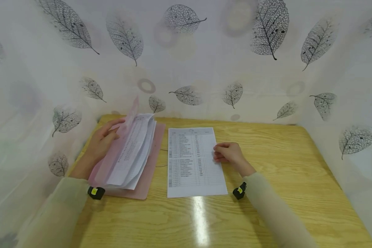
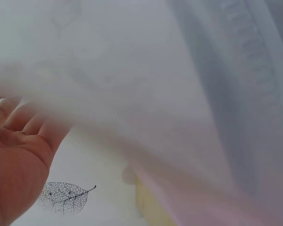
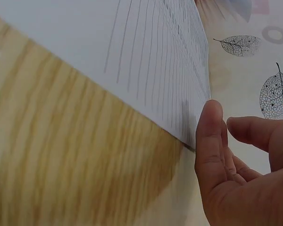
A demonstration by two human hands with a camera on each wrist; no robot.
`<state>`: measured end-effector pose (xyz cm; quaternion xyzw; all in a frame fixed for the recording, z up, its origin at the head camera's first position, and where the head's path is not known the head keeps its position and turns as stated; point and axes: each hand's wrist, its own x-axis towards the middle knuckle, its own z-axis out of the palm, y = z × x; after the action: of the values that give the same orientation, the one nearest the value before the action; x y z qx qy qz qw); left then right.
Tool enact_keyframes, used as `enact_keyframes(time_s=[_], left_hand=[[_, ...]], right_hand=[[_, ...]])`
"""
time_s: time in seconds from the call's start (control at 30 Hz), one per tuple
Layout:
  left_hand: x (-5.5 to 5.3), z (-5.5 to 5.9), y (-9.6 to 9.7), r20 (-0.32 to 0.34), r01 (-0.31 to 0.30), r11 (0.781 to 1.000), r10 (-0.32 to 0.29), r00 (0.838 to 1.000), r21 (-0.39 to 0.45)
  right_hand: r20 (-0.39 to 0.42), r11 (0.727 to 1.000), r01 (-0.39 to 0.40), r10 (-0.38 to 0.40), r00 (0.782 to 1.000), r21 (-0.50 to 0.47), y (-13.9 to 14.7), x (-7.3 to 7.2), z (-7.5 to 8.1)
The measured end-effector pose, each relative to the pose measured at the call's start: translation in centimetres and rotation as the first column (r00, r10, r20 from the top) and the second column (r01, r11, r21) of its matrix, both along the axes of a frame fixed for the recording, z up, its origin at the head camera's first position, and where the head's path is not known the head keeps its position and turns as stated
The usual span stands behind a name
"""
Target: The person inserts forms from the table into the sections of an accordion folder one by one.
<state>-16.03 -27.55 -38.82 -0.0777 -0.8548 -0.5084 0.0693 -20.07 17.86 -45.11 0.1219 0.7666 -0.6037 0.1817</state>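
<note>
A pink translucent folder [image 1: 153,165] lies at the left of the table, its front cover [image 1: 106,168] lifted. My left hand [image 1: 100,143] holds that cover by its outer edge; in the left wrist view the cover hides its fingertips. Inside the folder, printed pages [image 1: 133,148] stand fanned and tilted. Flat to the right of the folder is a loose printed sheet [image 1: 190,187] with table rows. Beside its right edge is my right hand [image 1: 230,155]. In the right wrist view the thumb and fingers [image 3: 210,155] stand apart, with the fingers against the sheet's edge.
The wooden table [image 1: 285,179] extends to the right of the sheet and toward the front. Behind it and along both sides hangs a white curtain [image 1: 210,69] with leaf prints. A glare streak [image 1: 200,220] shows on the tabletop below the sheet.
</note>
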Motion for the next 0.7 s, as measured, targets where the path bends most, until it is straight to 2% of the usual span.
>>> enact_keyframes(time_s=[0.3, 0.57, 0.7], left_hand=[[0.0, -0.1, 0.0, -0.019, 0.011, 1.000, -0.011, 1.000, 0.009], [0.0, -0.1, 0.1, -0.028, 0.021, 1.000, -0.021, 0.999, 0.020], [0.0, -0.1, 0.1, -0.016, 0.016, 1.000, -0.016, 1.000, 0.022]], right_hand=[[0.014, 1.000, 0.003, -0.003, 1.000, 0.004, 1.9, -0.6, -0.9], [0.034, 0.997, -0.009, 0.007, 0.999, 0.070, 2.5, -1.0, -1.6], [0.011, 0.990, -0.015, 0.014, 1.000, 0.140, 2.1, -1.2, -1.8]])
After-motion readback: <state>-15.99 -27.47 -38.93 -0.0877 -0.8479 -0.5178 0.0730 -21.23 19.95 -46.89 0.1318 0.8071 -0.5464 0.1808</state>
